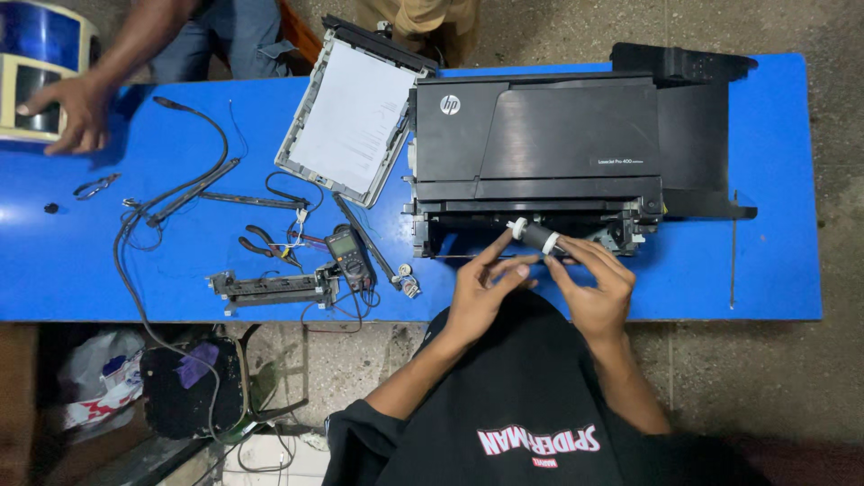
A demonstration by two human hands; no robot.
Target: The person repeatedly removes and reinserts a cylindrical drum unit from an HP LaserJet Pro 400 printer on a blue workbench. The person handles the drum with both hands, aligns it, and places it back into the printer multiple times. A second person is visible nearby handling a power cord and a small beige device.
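Fingers [504,250] of the left hand [481,292] and the right hand [594,292] close together on a short black cylindrical roller with white plastic ends [538,237], held just above the open front of the black plastic printer [540,135] on the blue tabletop [774,270]. Judging by the layout, disassembly is well along: a grey paper tray [351,117], a multimeter [346,250], pliers [265,245] and loose cables [180,193] lie apart, left of the printer. Another person's hand [76,112] rests at the far left.
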